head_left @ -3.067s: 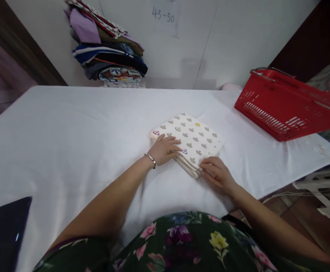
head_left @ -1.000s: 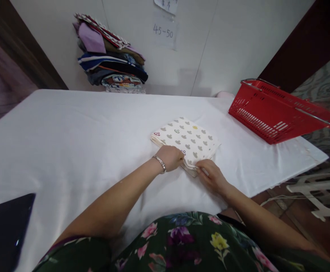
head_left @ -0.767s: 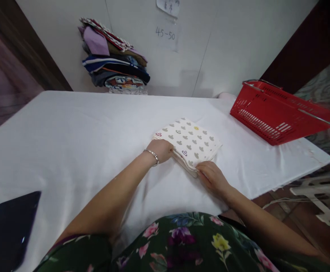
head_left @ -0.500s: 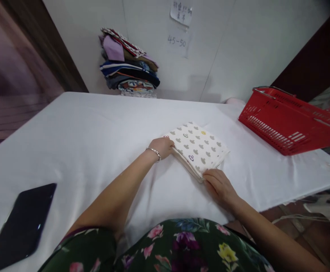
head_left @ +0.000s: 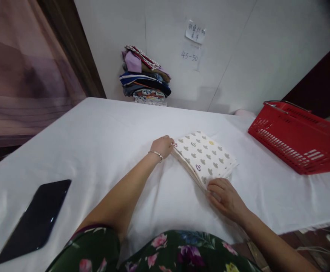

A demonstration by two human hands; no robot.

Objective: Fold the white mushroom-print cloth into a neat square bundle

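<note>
A folded white cloth [head_left: 204, 156] with grey, cloud-like prints and a few coloured ones lies flat on the white-covered table [head_left: 105, 139]. My left hand [head_left: 162, 146], with a silver bracelet at the wrist, pinches the cloth's left corner. At the near corner, my right hand [head_left: 225, 198] grips the folded edge between thumb and fingers. Several layers show along the side between my two hands. The undersides of both grips are hidden.
A red plastic basket [head_left: 298, 138] with metal handles stands on the right of the table. A dark, shiny flat panel [head_left: 34, 221] lies at the left. Folded fabrics [head_left: 146, 77] are piled by the back wall, below paper notes [head_left: 195, 32].
The whole view has shifted, so everything sits lower and further right. Both hands remain at the same corners of the cloth, whose near-side layers look slightly more spread.
</note>
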